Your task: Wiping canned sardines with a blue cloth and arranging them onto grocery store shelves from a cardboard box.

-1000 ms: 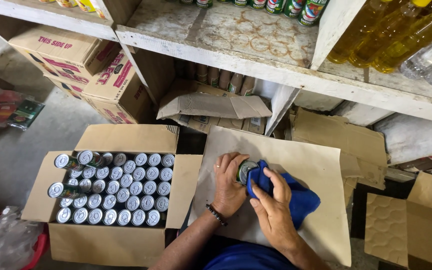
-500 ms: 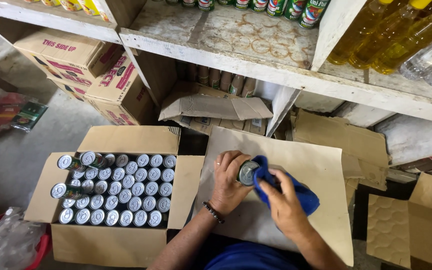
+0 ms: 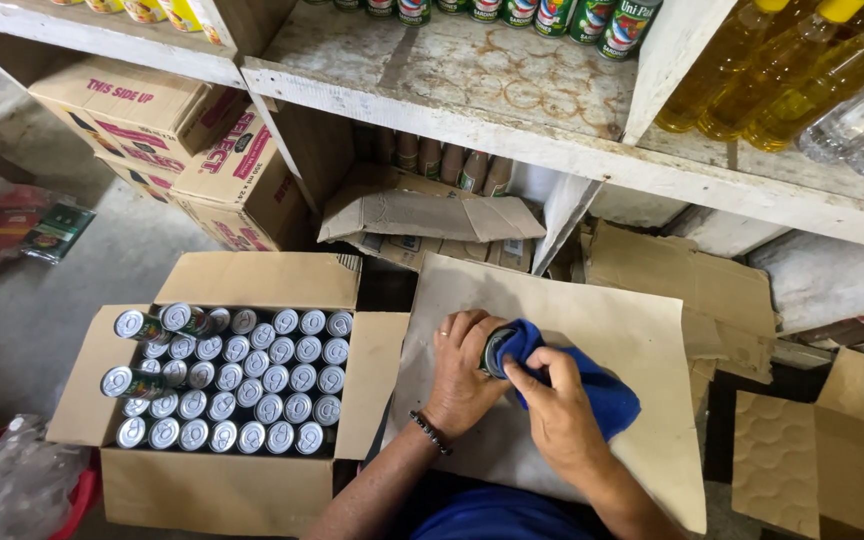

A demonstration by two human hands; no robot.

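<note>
- Left hand (image 3: 464, 385): fingers wrapped round a tin can (image 3: 498, 349), over a flat cardboard sheet (image 3: 642, 350).
- Right hand (image 3: 557, 415): fingers pinching a blue cloth (image 3: 592, 385) against the can's end.
- Open carton of cans (image 3: 232, 375) just left.

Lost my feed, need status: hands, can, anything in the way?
Left hand grips small silver-topped tin can. Right hand presses blue cloth against it. Open cardboard box of cans alongside, not blocking.

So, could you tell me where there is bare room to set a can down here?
The flat cardboard sheet is bare right of the blue cloth, and at its top edge by the folded carton. The shelf board has open room below its cans. The open box is packed full.
</note>
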